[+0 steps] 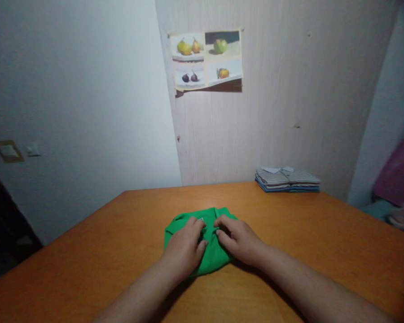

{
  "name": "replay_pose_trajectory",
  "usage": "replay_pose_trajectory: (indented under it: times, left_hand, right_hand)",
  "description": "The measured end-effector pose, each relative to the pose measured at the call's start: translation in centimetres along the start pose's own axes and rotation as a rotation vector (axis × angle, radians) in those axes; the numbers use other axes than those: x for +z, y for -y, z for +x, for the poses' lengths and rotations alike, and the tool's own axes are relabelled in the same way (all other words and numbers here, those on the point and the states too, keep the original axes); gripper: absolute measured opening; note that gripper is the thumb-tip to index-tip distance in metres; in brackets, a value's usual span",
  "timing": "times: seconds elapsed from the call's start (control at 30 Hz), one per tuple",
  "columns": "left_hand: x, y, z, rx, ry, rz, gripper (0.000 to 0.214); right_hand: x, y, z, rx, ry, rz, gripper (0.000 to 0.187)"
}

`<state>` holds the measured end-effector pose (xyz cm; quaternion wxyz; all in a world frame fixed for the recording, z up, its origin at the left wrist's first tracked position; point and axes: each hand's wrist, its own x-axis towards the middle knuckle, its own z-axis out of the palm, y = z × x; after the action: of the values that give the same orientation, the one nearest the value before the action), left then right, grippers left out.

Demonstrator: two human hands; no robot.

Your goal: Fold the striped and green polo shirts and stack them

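Observation:
A bundle of folded green cloth (pixel 212 260), perhaps a garment, lies on the wooden table in front of me. My left hand (pixel 187 244) rests over its left half, fingers bent down into the fabric and thumb a little apart from them. On the right side, my right hand (pixel 237 237) has its fingers curled and its thumb close to the index fingertip, gripping at the cloth. Creases run between the two hands. A small whitish spot shows by the left fingertips, too small to make out. The fabric under both palms is hidden.
A stack of folded striped and blue cloth (pixel 287 180), tied with a cord, sits at the table's (pixel 121 229) far right edge. A sheet of fruit pictures (pixel 207 58) hangs on the wall behind. Pink fabric (pixel 397 175) shows beyond the table at right.

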<state>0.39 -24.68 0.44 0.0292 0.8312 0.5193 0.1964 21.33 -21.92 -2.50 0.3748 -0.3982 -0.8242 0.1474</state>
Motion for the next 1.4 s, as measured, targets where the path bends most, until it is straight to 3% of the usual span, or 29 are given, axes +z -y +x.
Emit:
replay_pose_trajectory:
  times: [0.23,0.43,0.57,0.67,0.83,1.0,1.07,1.23,1.4]
  left_hand:
    - [0.5,-0.5,0.7,-0.053,0.002,0.182,0.007]
    - [1.1,1.6,-0.1,-0.014,0.003,-0.051,0.014]
    - [-0.6,4.2,-0.4,-0.039,-0.152,-0.164,0.012]
    - [-2.2,6.0,-0.1,-0.088,-0.230,-0.119,0.029]
    - [-3.0,7.1,0.6,-0.130,-0.008,-0.059,0.066]
    - [-3.8,5.8,1.0,-0.129,0.096,0.108,0.082]
    - [-4.5,4.8,1.0,-0.067,0.140,0.181,0.075]
    - [-4.9,3.1,0.6,0.091,0.215,0.432,0.020]
    - [-3.7,2.9,0.5,0.161,0.131,0.518,0.010]
  right_hand:
    - [0.2,0.9,0.0,0.024,0.003,0.002,0.013]
    - [0.2,1.3,-0.1,-0.150,0.136,-0.104,0.017]
    - [0.1,1.6,-0.1,-0.163,0.196,-0.161,0.023]
    - [0.0,1.7,-0.1,-0.157,0.221,-0.179,0.025]
    - [-0.1,2.0,-0.1,-0.134,0.241,-0.188,0.026]
    - [0.0,1.8,-0.1,-0.138,0.238,-0.183,0.025]
    - [0.1,1.6,-0.1,-0.142,0.233,-0.178,0.024]
    - [0.2,1.5,-0.2,-0.137,0.232,-0.187,0.025]
    - [0.1,1.8,-0.1,-0.130,0.244,-0.196,0.025]
